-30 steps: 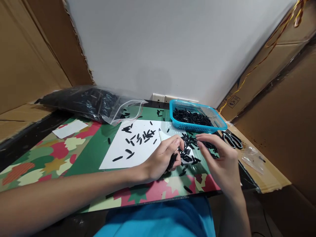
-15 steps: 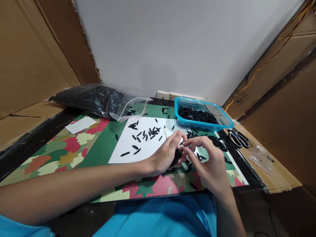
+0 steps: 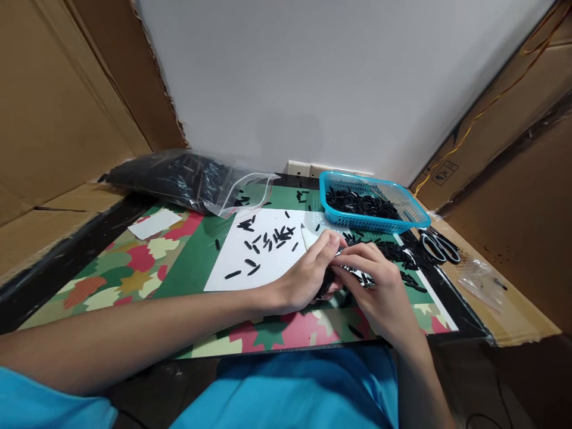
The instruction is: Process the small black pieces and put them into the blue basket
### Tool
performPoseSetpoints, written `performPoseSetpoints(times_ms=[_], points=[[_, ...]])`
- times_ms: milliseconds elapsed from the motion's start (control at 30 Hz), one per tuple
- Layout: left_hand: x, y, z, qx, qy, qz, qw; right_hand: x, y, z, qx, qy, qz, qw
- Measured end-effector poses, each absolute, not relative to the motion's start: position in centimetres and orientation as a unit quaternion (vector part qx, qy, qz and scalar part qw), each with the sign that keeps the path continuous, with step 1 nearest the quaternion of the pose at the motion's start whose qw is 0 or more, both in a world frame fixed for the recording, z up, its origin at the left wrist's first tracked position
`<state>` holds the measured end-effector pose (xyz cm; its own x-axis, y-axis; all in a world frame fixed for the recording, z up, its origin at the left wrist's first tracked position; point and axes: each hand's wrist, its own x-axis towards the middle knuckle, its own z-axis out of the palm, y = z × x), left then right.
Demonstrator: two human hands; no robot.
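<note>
My left hand (image 3: 302, 277) is curled around a clump of small black elongated pieces (image 3: 325, 285), just above the front part of the table. Close against it, my right hand (image 3: 381, 287) has thumb and fingers pinched together at the left fingertips. What the right fingers grip is hidden. Left of the hands, several loose black pieces (image 3: 281, 235) lie scattered on a white sheet (image 3: 223, 268). A white tapered item with a dark tip (image 3: 306, 236) sticks out behind my left hand. More black pieces (image 3: 393, 250) are heaped behind and right of my right hand.
A blue plastic basket (image 3: 375, 225) of black pieces stands at the back right. Scissors (image 3: 435, 245) and a small clear bag (image 3: 480, 286) lie at the right edge. A large zip bag (image 3: 174, 179) sits back left near a white paper slip (image 3: 155, 224). Cardboard walls flank the table.
My right fingers have closed in nearer to my left fingertips. The whole view has shifted slightly, so the table's things appear a little further right. The clump stays in my left hand.
</note>
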<state>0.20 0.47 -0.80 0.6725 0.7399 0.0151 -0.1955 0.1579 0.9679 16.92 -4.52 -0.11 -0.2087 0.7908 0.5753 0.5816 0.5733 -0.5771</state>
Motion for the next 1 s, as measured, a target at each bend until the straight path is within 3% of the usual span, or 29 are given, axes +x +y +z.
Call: performPoseSetpoints(times_ms=[467, 633, 833, 1000], points=[[0.1, 0.5, -0.6, 0.565, 0.25, 0.321, 0.718, 16.7, -4.4, -0.3, -0.426, -0.775, 0.109, 0.453], [0.3, 0.7, -0.4, 0.518, 0.261, 0.311, 0.753, 17.3, -4.5, 0.0, -0.46, -0.722, 0.131, 0.5], [0.3, 1.0, 0.0, 0.507, 0.285, 0.315, 0.75, 18.3, -4.0, -0.6, -0.486, -0.627, 0.231, 0.564], [0.0, 1.0, -0.1, 0.529, 0.273, 0.291, 0.749, 18.7, -3.5, -1.2, -0.498, -0.587, 0.312, 0.557]])
